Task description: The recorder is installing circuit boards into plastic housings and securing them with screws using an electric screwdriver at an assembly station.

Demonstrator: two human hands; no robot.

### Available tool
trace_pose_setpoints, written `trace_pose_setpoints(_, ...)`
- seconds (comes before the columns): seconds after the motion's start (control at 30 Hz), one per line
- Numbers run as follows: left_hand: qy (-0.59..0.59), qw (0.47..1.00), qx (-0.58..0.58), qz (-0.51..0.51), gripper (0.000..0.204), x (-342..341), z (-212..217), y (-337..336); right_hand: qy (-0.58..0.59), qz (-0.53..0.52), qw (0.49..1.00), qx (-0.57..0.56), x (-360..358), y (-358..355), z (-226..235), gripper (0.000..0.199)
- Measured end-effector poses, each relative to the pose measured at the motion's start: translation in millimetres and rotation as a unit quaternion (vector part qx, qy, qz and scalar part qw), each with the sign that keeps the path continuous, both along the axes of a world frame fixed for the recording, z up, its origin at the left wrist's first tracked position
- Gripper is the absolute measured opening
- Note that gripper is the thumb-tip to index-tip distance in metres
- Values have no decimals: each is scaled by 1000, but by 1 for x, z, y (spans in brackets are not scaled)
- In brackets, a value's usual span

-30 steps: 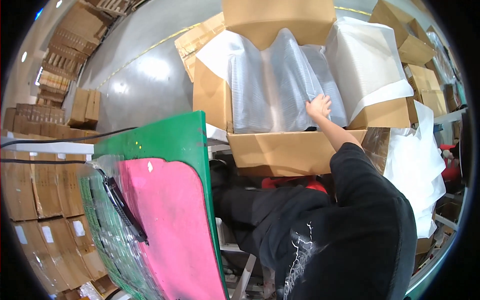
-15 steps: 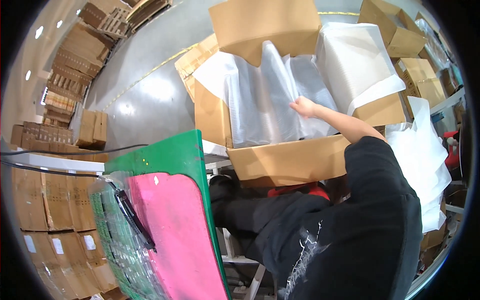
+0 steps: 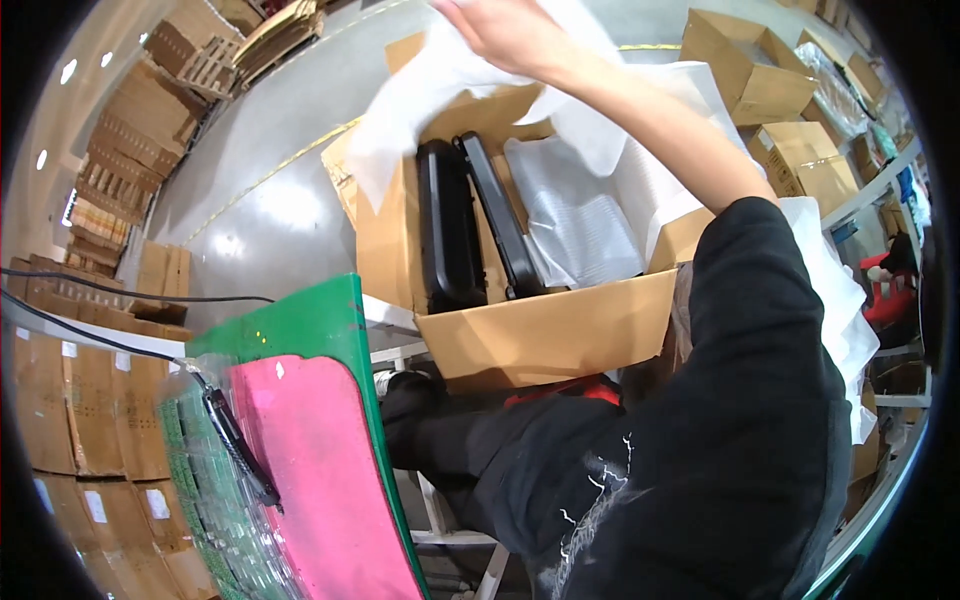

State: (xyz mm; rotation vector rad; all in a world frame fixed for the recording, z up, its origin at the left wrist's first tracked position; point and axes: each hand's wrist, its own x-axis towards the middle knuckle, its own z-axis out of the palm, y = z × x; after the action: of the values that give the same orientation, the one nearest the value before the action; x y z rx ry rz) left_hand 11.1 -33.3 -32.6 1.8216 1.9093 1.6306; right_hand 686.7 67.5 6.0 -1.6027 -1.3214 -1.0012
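My right hand (image 3: 500, 30) is raised at the top of the view, gripping a white foam sheet (image 3: 420, 110) that it holds up above an open cardboard box (image 3: 550, 335). Two black plastic trays (image 3: 470, 225) stand on edge in the box's left part. Beside them lie clear-wrapped stacks (image 3: 575, 215). My black sleeve (image 3: 740, 380) fills the lower right. My left hand is out of sight.
A green board with a pink sheet (image 3: 320, 470) and a black cable sits at lower left, over a stack of green circuit boards (image 3: 215, 510). More cardboard boxes (image 3: 760, 75) stand at upper right, flattened cartons (image 3: 110, 210) at left, white wrapping (image 3: 835, 290) at right.
My right hand rose from inside the box to above it, pulling the white foam sheet up. The black trays under it are now uncovered.
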Motion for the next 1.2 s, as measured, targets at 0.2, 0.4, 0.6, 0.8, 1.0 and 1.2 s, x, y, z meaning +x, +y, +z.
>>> trace_pose_setpoints(0.2,99,954,-59,-276,13,2,-18,30,323,-422,685,-498,233,-231,-275,27)
trace_pose_setpoints(0.4,-14,948,-53,-315,15,20,-18,13,384,-593,638,-306,44,-264,-358,81)
trace_pose_setpoints(0.6,-161,920,-68,-352,12,32,-48,14,506,-425,673,-333,32,-219,-312,41)
trace_pose_setpoints(0.8,-41,872,-52,-484,12,91,-37,50,778,289,537,147,-43,-95,-181,34)
trace_pose_setpoints(1.0,65,904,-125,-404,14,94,-39,51,560,346,707,257,-100,-4,52,23)
trace_pose_setpoints(1.2,51,906,-144,-396,15,93,-42,53,-133,-3,991,14,-35,-24,67,28)
